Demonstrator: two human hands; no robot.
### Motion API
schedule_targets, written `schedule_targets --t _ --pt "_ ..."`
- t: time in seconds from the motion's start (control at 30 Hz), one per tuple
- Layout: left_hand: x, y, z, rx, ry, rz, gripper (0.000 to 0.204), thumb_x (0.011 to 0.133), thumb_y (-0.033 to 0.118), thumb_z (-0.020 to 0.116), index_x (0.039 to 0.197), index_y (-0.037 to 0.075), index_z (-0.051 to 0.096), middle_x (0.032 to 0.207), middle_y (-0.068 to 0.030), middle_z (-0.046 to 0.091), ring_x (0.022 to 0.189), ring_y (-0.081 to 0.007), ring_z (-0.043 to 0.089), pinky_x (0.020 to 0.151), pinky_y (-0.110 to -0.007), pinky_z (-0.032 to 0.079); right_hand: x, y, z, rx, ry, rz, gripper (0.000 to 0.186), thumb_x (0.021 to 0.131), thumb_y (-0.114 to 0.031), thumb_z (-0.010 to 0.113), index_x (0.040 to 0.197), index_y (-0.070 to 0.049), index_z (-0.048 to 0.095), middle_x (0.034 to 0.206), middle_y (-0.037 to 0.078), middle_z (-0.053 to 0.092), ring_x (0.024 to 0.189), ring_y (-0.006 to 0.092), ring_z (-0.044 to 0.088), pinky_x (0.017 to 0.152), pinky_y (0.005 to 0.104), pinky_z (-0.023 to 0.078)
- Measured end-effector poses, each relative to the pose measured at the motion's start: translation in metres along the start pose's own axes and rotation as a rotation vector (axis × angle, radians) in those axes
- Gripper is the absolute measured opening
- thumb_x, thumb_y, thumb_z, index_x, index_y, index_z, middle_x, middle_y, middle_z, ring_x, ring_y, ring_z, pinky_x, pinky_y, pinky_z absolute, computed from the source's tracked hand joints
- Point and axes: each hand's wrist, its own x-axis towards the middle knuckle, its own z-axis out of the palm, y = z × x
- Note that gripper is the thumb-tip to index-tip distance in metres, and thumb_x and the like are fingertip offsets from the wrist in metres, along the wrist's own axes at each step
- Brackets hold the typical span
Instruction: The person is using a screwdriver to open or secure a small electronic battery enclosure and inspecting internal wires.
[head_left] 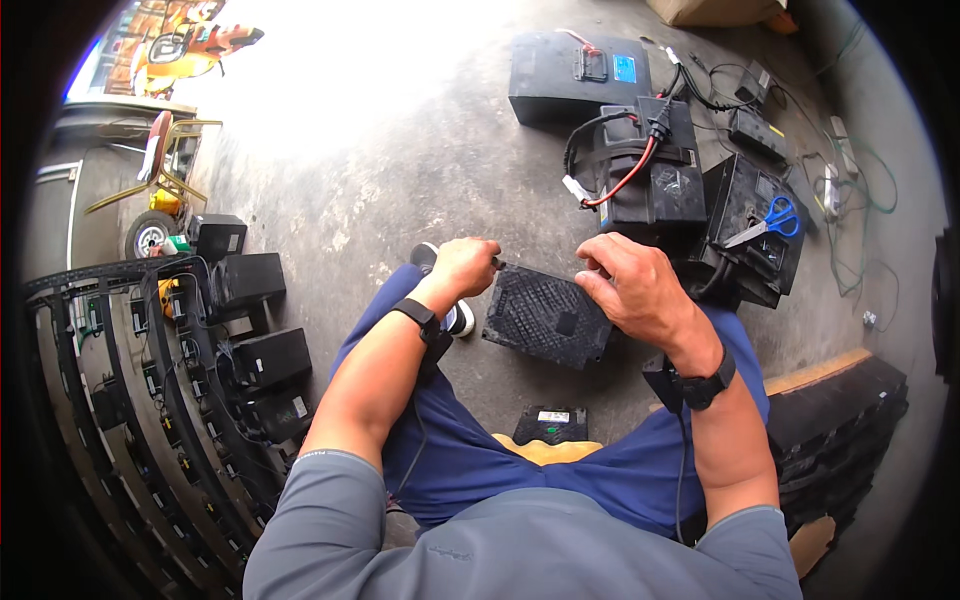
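A black rectangular plastic case [530,318] with a ribbed, textured face lies slightly tilted between my knees. By its far left corner, my left hand [462,268] is closed, the fingertips pinched on a small dark bit; whether this is part of the case cannot be made out. Over the case's right end hovers my right hand [640,290], loosely curled, thumb and forefinger apart with nothing visible between them. Each wrist wears a black strapped device.
Black battery boxes [655,190] with cables stand at far right; blue-handled scissors [775,218] lie on one. A dark rack [130,340] with black boxes beside it fills the left. Black cases [835,420] are stacked at near right. A labelled black box [550,425] sits close to me.
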Motion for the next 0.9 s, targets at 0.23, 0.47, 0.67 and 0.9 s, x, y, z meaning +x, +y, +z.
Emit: schedule_targets --t 0.23,0.47,0.67,0.9 --pt "0.002 0.005 -0.003 -0.011 -0.027 -0.053 0.032 0.088 0.037 0.064 0.11 0.014 0.068 0.093 -0.0163 0.071 0.092 -0.0369 0.068 0.079 -0.048 0.053 -0.002 -0.001 0.0 0.008 -0.01 0.017 0.022 0.08 -0.01 0.072 0.098 -0.002 0.061 0.086 0.015 0.063 0.077 0.0362 0.065 0.066 0.0421 0.052" --pt "0.004 -0.007 -0.001 0.033 0.038 0.046 0.031 0.084 0.028 0.068 0.111 0.011 0.067 0.102 -0.0176 0.07 0.099 -0.0365 0.067 0.085 -0.046 0.053 -0.004 -0.002 -0.004 0.011 -0.004 0.006 0.022 0.08 -0.01 0.072 0.098 -0.002 0.061 0.086 0.014 0.063 0.077 0.0358 0.064 0.067 0.0417 0.052" --pt "0.005 0.008 -0.005 -0.006 -0.074 -0.056 0.042 0.084 0.031 0.068 0.123 0.014 0.064 0.106 -0.0178 0.07 0.102 -0.0373 0.066 0.088 -0.046 0.052 -0.007 -0.002 -0.006 0.013 -0.007 0.019 0.022 0.081 -0.01 0.072 0.098 -0.002 0.061 0.086 0.014 0.063 0.078 0.0359 0.064 0.067 0.0421 0.052" --pt "0.002 0.018 -0.03 0.039 -0.101 -0.083 0.048 0.084 0.031 0.07 0.127 0.014 0.06 0.111 -0.0173 0.068 0.108 -0.0353 0.064 0.091 -0.045 0.051 -0.007 0.0 -0.009 -0.012 0.017 -0.006 0.022 0.081 -0.01 0.072 0.098 -0.002 0.061 0.086 0.015 0.063 0.077 0.0358 0.064 0.067 0.042 0.052"
